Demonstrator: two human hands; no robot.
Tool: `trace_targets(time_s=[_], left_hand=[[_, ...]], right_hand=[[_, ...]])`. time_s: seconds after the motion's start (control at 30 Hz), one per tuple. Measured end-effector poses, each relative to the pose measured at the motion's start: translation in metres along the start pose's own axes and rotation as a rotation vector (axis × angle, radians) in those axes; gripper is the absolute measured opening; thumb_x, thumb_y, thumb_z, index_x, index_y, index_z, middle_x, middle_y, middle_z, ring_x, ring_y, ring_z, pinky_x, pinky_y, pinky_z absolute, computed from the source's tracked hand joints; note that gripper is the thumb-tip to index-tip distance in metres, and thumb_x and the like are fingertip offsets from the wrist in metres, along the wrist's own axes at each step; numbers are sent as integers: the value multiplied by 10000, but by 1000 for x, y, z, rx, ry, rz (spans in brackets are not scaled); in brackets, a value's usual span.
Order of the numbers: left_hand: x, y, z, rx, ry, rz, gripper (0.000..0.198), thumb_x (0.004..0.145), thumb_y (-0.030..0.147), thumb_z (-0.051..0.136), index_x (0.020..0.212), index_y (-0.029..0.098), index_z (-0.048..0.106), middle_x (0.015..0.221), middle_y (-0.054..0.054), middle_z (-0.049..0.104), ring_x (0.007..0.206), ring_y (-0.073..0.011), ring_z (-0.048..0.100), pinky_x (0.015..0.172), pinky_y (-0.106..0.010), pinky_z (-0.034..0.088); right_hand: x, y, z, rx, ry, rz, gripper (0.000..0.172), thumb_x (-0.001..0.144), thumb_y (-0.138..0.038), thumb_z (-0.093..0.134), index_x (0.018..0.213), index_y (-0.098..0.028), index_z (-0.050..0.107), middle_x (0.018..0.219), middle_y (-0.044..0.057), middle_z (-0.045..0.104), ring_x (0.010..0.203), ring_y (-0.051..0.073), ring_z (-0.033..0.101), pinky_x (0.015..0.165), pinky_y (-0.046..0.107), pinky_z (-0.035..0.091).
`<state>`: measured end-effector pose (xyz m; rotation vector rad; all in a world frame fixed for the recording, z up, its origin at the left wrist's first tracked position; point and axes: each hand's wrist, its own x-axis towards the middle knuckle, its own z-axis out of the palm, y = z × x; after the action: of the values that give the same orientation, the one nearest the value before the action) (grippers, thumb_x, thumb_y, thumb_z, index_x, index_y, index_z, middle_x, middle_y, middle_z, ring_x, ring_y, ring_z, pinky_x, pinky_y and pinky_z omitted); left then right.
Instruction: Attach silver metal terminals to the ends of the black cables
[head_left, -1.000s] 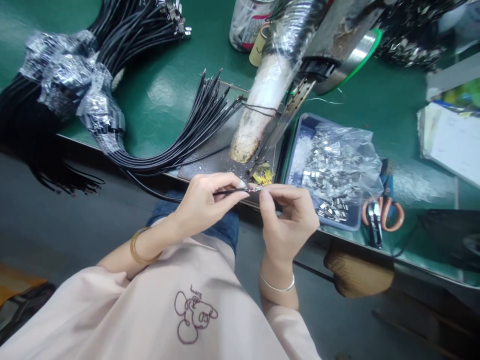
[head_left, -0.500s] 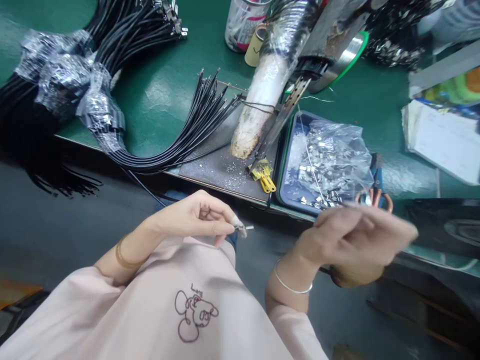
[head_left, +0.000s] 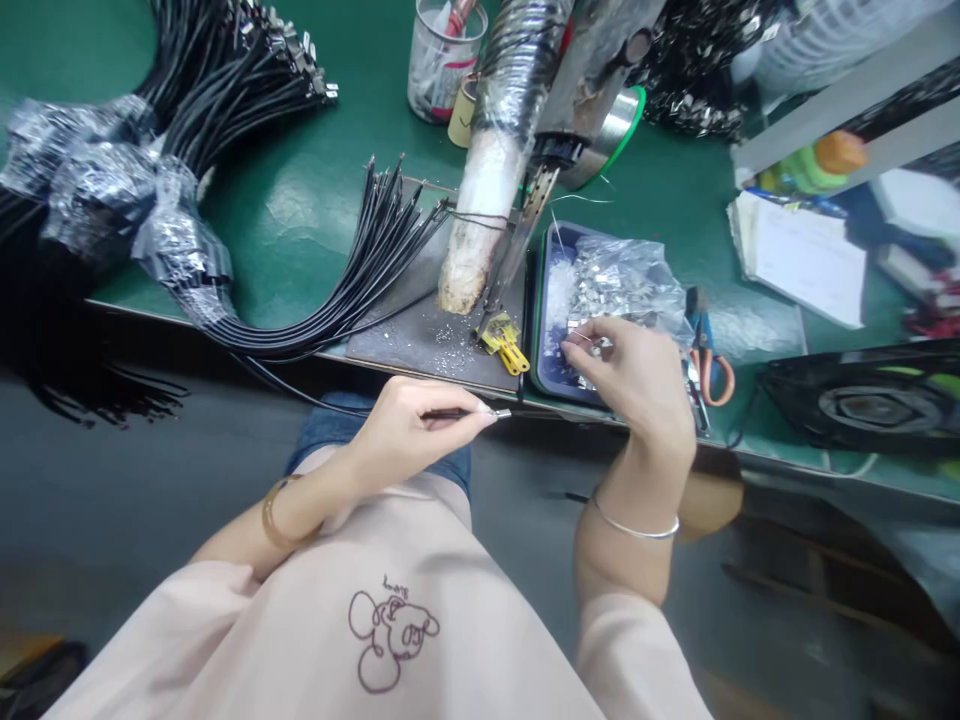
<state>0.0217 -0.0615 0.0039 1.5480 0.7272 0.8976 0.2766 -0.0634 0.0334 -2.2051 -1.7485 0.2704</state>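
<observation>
My left hand [head_left: 420, 425] is closed in a pinch on a black cable [head_left: 337, 407]. A small silver metal terminal [head_left: 502, 413] sticks out past the fingertips at the cable's end. Over the blue tray [head_left: 559, 380] is my right hand [head_left: 637, 375], its thumb and forefinger brought together among small metal pieces. What they pinch, if anything, is too small to make out. A clear plastic bag of silver terminals [head_left: 626, 270] lies in the tray behind that hand. Left of the tray, a bundle of black cables [head_left: 300, 340] fans out its ends on a dark board [head_left: 397, 340].
A soldering iron [head_left: 514, 240] on a stand points down beside a white, wrapped post [head_left: 469, 240]. Near its tip lies a yellow piece [head_left: 506, 345]. Orange-handled pliers [head_left: 709, 370] and a black fan-like device [head_left: 862, 400] stand at the right. Wrapped cable bundles [head_left: 180, 240] occupy the left.
My right hand has swung left and forward from beside the tray to over the metal pieces in it. The left hand has shifted slightly; the cable now shows between its fingers. The view has turned rightward.
</observation>
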Motion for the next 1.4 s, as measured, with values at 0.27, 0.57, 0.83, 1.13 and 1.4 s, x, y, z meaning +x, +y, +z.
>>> trace_targets(time_s=[0.27,0.57,0.83,1.13,1.4], left_hand=[[16,-8,-4,-291,44,-264,198,747,312,733,675,129,713,558,8,596,511,-66,468,484,-186,375],[13,-5,8,-4,282,-72,150,793,172,614,646,146,597,578,37,521,519,-60,443,494,-179,376],[10,-5,10,413,344,264,181,820,55,599,673,159,581,587,56,508,525,-61,428,497,-183,347],[8,-6,13,437,291,316,150,840,56,589,725,152,595,602,51,524,521,-57,442,480,-171,345],[8,-5,12,456,298,299,165,853,75,585,716,167,587,603,56,529,514,-61,423,509,-182,375]], right_hand=[[-34,-28,10,424,678,48,149,799,-306,677,725,-218,582,677,-2,633,521,128,539,478,264,336],[-60,-63,42,827,319,-69,24,785,-215,756,789,-231,738,733,-16,702,513,88,553,428,223,363],[-59,-73,62,785,232,-75,198,922,-319,640,775,-204,705,716,-5,699,604,121,615,569,255,467],[-57,-70,62,890,458,-58,183,851,-243,629,673,-209,613,607,-40,573,526,96,503,495,233,385],[-59,-71,60,770,222,-58,272,939,-354,597,717,-205,646,671,-7,668,575,122,592,543,256,461]])
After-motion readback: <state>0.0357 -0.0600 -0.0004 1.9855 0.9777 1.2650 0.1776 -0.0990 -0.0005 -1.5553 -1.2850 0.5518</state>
